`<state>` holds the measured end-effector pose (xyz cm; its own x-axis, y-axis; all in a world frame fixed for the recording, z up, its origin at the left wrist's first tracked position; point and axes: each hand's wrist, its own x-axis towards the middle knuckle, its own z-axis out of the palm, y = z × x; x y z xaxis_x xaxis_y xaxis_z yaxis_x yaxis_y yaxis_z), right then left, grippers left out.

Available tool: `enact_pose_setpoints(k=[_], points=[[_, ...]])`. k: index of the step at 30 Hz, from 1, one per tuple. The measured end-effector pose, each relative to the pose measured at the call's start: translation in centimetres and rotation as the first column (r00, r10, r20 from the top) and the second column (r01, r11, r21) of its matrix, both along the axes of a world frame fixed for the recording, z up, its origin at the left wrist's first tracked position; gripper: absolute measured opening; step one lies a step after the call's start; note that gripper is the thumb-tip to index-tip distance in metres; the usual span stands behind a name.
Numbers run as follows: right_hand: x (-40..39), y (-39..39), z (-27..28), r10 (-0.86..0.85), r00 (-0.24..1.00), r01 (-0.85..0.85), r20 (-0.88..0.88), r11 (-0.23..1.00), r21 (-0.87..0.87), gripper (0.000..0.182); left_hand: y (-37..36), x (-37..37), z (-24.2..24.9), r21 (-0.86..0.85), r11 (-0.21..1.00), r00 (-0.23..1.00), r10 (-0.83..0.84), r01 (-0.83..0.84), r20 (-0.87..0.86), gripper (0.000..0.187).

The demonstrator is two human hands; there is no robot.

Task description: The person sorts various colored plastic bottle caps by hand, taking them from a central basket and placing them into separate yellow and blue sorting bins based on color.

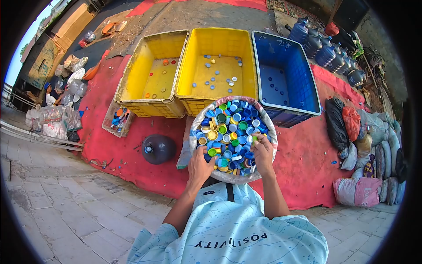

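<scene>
In the sack of bottle caps point(233, 127), the left hand point(200, 166) rests spread on caps — the right hand point(262, 152) pinches 1, its grip clamped.

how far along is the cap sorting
Early. Done: a scatter of caps lies in the left yellow crate, the middle yellow crate and the blue crate. In hand: left hand and right hand are in the sack of mixed caps. Left: the sack looks nearly full.
</scene>
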<state>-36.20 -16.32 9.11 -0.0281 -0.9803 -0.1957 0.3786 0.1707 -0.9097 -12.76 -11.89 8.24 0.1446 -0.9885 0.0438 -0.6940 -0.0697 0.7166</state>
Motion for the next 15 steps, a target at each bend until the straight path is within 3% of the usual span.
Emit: enact_pose_setpoints(k=[1,2,5,8,11,15], points=[[0.1,0.0,0.4,-0.024,0.945,0.003,0.328,0.998,0.065,0.035,-0.1,-0.2,0.1,0.021,1.0,1.0,0.008,-0.008,0.017,0.051],[0.2,0.4,1.0,-0.038,0.894,-0.009,0.447,0.995,0.101,0.036,-0.1,-0.4,0.3,0.042,0.999,0.999,0.017,-0.018,0.036,0.051],[0.3,1.1,1.6,-0.085,0.825,-0.034,0.559,0.98,0.199,0.033,-0.4,-0.8,0.6,0.086,0.995,0.996,0.036,-0.042,0.079,0.053],[0.7,1.6,0.8,-0.149,0.874,0.01,0.462,0.957,0.289,0.029,-0.6,-1.2,1.1,0.113,0.992,0.993,0.041,-0.053,0.107,0.052],[0.9,1.8,0.4,-0.088,0.938,-0.013,0.335,0.958,0.288,0.021,-1.1,-1.4,1.3,0.145,0.985,0.988,0.071,-0.091,0.136,0.052],[1.6,1.8,0.4,-0.073,0.943,-0.022,0.324,0.96,0.278,0.018,-1.1,-1.4,0.9,0.119,0.988,0.985,0.084,-0.102,0.149,0.05]])
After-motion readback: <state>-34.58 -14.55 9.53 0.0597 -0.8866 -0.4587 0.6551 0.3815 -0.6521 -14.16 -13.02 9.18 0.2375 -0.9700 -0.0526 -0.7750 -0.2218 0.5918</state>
